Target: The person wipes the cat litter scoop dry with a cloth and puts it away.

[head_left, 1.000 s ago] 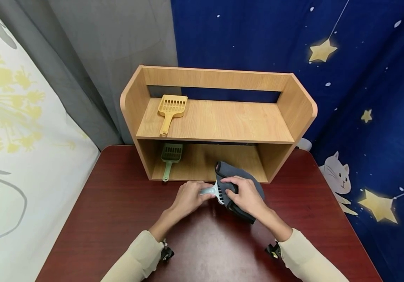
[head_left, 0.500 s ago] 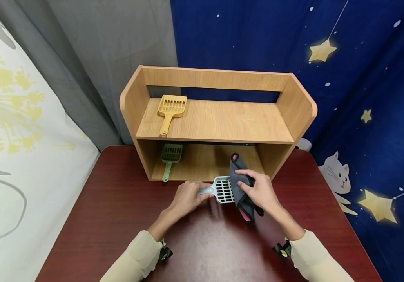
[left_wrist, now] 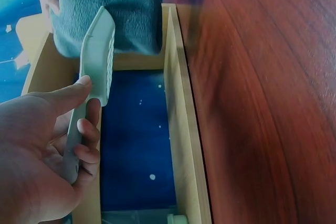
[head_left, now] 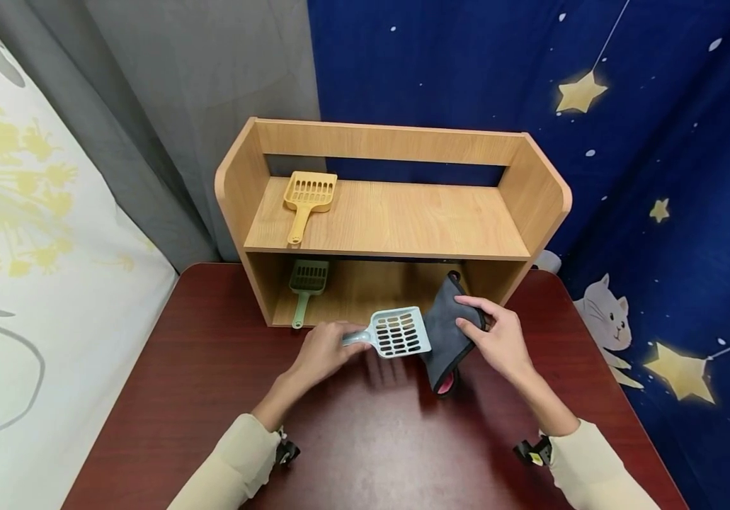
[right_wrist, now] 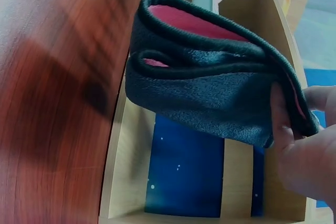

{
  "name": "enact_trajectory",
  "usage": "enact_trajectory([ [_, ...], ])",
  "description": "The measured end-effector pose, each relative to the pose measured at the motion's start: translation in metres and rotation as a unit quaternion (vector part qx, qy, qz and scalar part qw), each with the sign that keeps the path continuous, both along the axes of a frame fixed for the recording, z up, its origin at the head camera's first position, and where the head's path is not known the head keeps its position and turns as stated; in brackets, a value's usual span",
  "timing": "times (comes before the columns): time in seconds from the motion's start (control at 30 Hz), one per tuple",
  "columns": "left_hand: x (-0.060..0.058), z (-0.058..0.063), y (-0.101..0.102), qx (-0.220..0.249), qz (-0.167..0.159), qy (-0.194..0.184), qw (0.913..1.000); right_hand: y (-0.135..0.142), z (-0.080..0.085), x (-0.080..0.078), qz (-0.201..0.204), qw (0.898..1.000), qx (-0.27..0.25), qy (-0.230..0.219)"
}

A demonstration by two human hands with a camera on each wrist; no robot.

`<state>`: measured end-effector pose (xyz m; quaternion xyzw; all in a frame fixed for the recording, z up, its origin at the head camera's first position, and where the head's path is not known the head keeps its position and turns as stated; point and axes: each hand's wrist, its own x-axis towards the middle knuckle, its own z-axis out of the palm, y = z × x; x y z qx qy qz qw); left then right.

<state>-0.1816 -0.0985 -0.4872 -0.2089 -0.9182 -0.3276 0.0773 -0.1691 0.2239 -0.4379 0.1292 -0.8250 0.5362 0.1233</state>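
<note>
My left hand [head_left: 325, 352] grips the handle of a pale blue slotted litter scoop [head_left: 399, 333], its head pointing right. In the left wrist view the scoop [left_wrist: 97, 61] appears edge-on, thumb on one side of the handle and fingers curled round the other. My right hand [head_left: 498, 336] pinches a folded dark grey cloth [head_left: 447, 333] with black edging and a pink inner side. The cloth stands just right of the scoop's front edge. In the right wrist view the folds of the cloth [right_wrist: 205, 98] hang from thumb and fingers.
A two-tier wooden shelf [head_left: 390, 251] stands at the back of the dark red table [head_left: 365, 439]. A yellow litter scoop [head_left: 309, 202] lies on its upper tier, a green one [head_left: 307, 283] on the lower. Curtains hang behind.
The cloth has slid off the scoop to the right with my right hand, uncovering the slotted head. My left hand has shifted slightly left, and the scoop's head has tilted up.
</note>
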Motion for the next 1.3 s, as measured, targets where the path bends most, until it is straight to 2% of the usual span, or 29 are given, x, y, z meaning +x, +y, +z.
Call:
enact_trajectory([
  [0.3, -0.004, 0.005, -0.004, 0.050, 0.022, 0.012, 0.9984, 0.000, -0.006, 0.009, -0.002, 1.000, -0.028, 0.014],
  [0.47, -0.008, 0.007, -0.002, 0.055, 0.030, 0.014, 0.9980, -0.013, -0.010, 0.013, 0.003, 0.997, -0.071, 0.017],
  [0.73, -0.008, 0.011, 0.006, 0.068, 0.038, 0.023, 0.9967, -0.045, -0.020, 0.016, -0.007, 0.992, -0.118, 0.049],
  [0.97, -0.007, 0.011, 0.021, 0.079, 0.047, 0.029, 0.9953, -0.085, -0.033, 0.025, 0.002, 0.992, -0.074, 0.102],
  [1.13, -0.005, 0.012, 0.031, 0.084, 0.050, 0.021, 0.9949, -0.104, -0.039, 0.032, 0.016, 0.991, -0.041, 0.123],
  [1.2, -0.005, 0.012, 0.032, 0.084, 0.049, 0.022, 0.9951, -0.106, -0.040, 0.032, 0.008, 0.991, -0.031, 0.129],
  [1.3, -0.004, 0.013, 0.032, 0.087, 0.049, 0.025, 0.9947, -0.102, -0.042, 0.029, -0.026, 0.989, -0.017, 0.143],
])
